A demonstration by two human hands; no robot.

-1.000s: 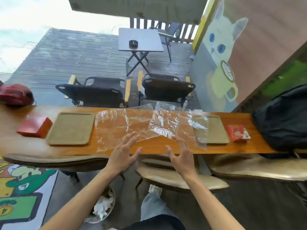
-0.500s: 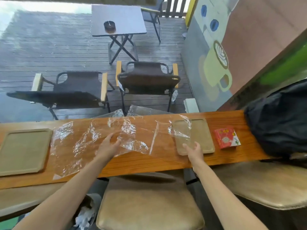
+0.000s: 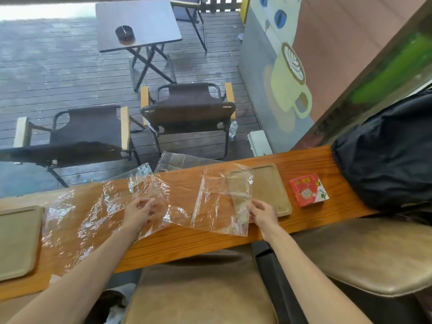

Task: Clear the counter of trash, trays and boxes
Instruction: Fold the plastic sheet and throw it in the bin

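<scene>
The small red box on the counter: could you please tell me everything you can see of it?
The red box is small, flat and looks like printed cardboard, with white, green and yellow artwork on top. It lies closed and flat on the wooden counter, slightly askew, between the tan tray and the black bag. Neither hand touches it.

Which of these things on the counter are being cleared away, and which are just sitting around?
Being cleared: left plastic sheet, held by the left hand; right plastic sheet, held by the right hand; two trays; red box.

Just around: black bag, folding chairs, outdoor table.
</scene>
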